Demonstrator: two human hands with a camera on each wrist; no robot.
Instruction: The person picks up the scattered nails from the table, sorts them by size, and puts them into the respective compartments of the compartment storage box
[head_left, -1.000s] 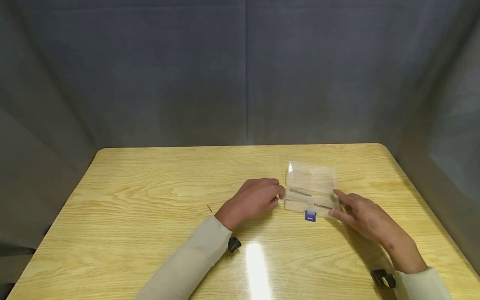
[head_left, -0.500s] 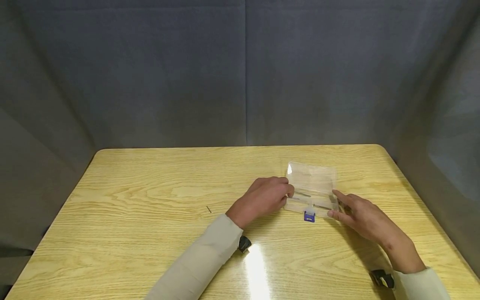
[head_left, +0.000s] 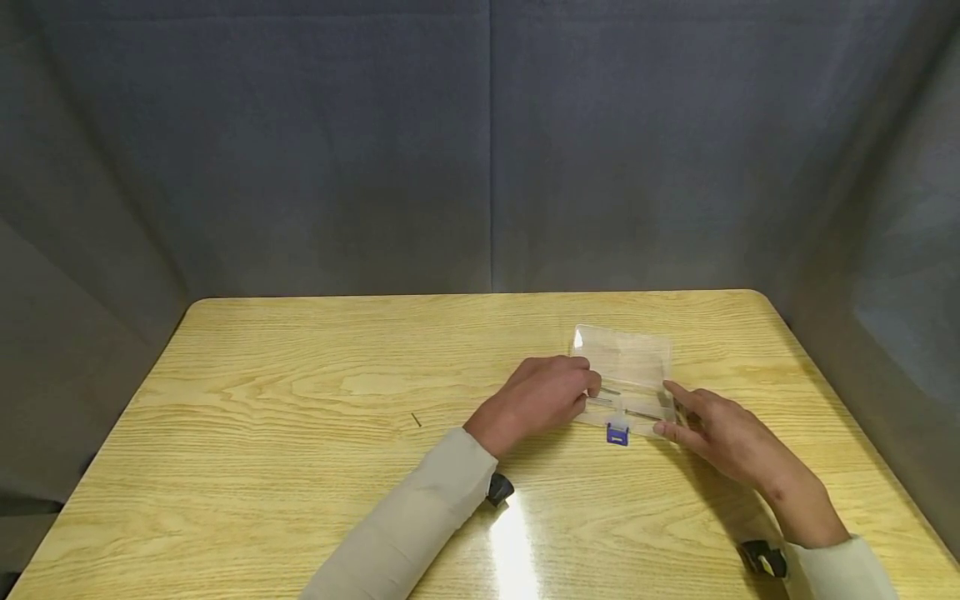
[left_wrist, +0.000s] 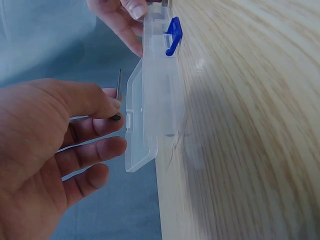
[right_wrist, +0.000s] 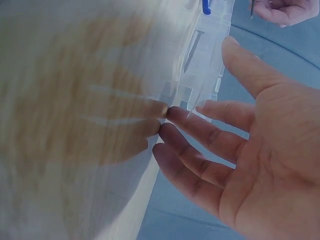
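Pinching a thin nail (left_wrist: 119, 86), the left hand (head_left: 542, 397) is reaching the open box (head_left: 628, 377), which the right hand's (head_left: 718, 433) straight fingers (right_wrist: 192, 122) are steadying near the table's (head_left: 300, 400) right edge.

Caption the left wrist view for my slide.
Left hand pinches a thin dark metal pin beside the open clear plastic box with blue latch.

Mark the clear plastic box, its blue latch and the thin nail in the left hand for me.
clear plastic box (head_left: 626, 360): head view, on the raised open lid.
blue latch (head_left: 618, 434): head view, on the clasp's front face.
thin nail (left_wrist: 119, 82): left wrist view, on the shaft above the pinching fingertips.
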